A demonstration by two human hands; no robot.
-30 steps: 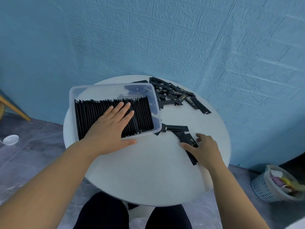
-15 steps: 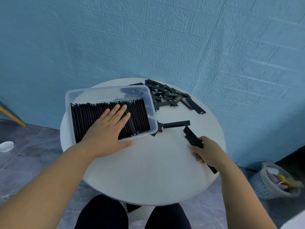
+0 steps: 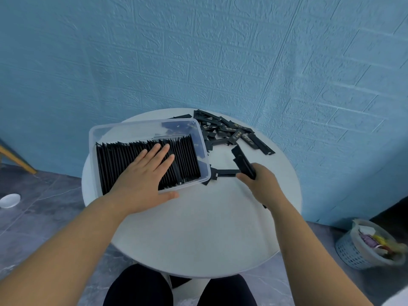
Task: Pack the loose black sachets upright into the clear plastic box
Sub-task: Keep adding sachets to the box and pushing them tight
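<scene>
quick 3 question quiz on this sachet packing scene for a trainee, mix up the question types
1. True or false: the left hand lies flat on the packed sachets in the box.
2. What does the right hand grip? A) a lid B) a sachet bundle C) nothing
3. Fill in: the loose pile lies on the table, to the box's ____ (left or right).

Key: 1 true; 2 B; 3 right
</scene>
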